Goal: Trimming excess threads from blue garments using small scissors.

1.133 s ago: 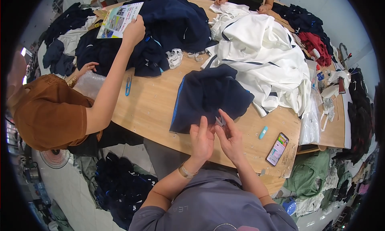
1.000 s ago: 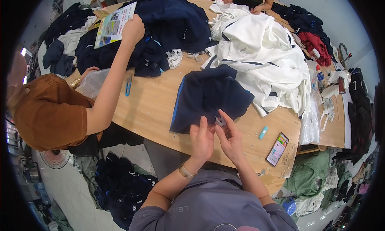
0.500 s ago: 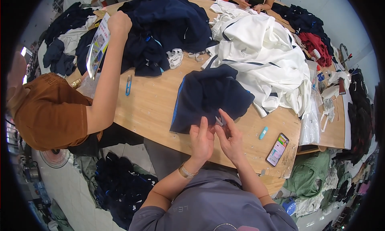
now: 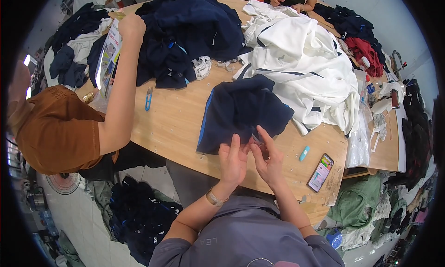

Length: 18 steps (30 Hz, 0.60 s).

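grey short-sleeved top with faint pale lettering across the back — bare forearms coming out of it. left hand [image 4: 233, 161] with a gold-coloured bracelet at the wrist — right hand [image 4: 269, 162] wearing nothing at the wrist.

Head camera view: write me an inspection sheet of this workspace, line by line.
Surface: wooden table, partly bare.
Job's things: dark navy garment lying on the table; its near edge is at both hands.
Clutter: white garment pile, navy pile, blue thread snips, small blue item, phone, red cloth.
Hands: left hand and right hand close together, pinching at the garment's edge; what the fingers hold is too small to tell.
Cables: nothing seen.
Surroundings: a co-worker's arm holding a printed sheet; clothes on the floor.
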Each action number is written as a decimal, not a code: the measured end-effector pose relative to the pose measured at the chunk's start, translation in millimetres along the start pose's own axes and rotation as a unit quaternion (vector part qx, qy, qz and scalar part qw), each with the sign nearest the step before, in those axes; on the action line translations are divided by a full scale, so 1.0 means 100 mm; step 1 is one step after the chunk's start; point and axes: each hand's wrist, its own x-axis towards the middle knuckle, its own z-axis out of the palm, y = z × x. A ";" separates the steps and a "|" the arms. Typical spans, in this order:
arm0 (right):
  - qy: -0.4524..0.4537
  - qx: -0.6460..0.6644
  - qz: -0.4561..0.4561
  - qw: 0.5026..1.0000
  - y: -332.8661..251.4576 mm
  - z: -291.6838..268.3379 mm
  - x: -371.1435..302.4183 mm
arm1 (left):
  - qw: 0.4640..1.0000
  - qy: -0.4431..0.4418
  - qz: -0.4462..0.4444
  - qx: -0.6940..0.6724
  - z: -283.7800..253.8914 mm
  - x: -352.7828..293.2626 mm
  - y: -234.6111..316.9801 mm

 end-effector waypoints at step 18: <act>-0.033 0.017 0.016 0.999 -0.02 0.00 0.01 | 0.999 -0.003 0.027 0.018 0.00 0.00 0.00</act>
